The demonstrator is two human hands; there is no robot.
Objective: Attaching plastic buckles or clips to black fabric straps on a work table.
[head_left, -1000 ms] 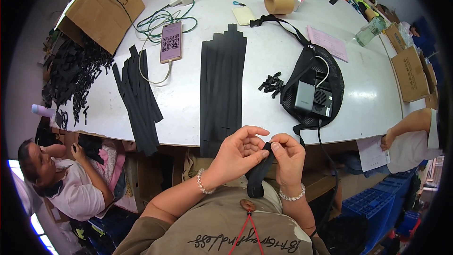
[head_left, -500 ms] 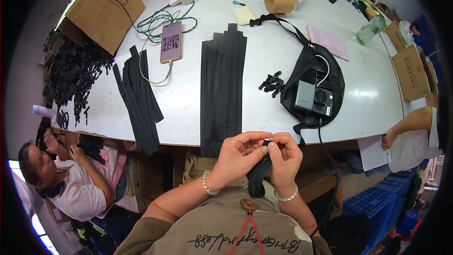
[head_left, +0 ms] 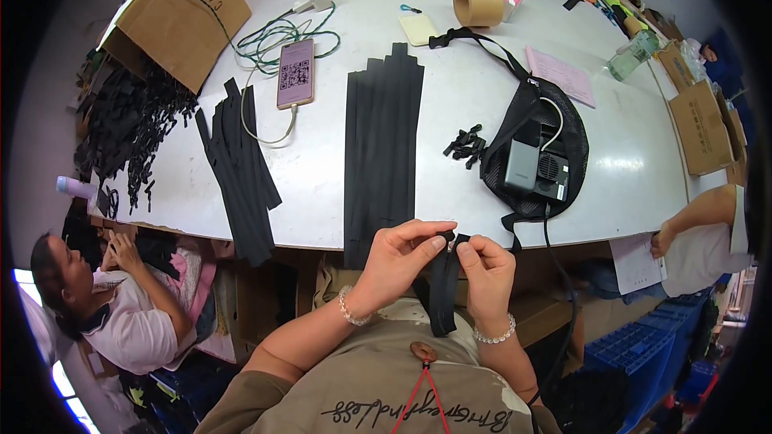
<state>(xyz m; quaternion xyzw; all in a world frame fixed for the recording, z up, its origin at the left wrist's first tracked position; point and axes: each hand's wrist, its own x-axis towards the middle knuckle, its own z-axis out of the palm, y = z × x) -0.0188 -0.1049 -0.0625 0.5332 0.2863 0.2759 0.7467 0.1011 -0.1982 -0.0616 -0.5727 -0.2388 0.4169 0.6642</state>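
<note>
A black zipper (head_left: 443, 297) hangs in front of my chest, over the table's near edge. Its top end parts into two tape ends. My left hand (head_left: 406, 264) pinches one of them between thumb and fingers, and my right hand (head_left: 487, 275) grips the other. A small pale bit shows in the gap, too small to make out. Just beyond my hands lies a neat stack of long black zipper strips (head_left: 383, 145). A looser bundle of black strips (head_left: 238, 173) fans out to the left. Several small black pieces (head_left: 465, 145) form a little heap on the right.
On the white table (head_left: 314, 177) are a phone (head_left: 295, 72) on a cable, a black mesh bag (head_left: 576, 149) holding a power bank, and a tape roll (head_left: 478, 6). A cardboard box (head_left: 181, 20) stands beside heaped black pieces (head_left: 129, 124). People sit left (head_left: 129, 305) and right (head_left: 700, 233).
The zipper's top has been spread into two ends, and my hands are slightly farther apart. Its lower part now hangs straighter. The person at left has brought their hands together.
</note>
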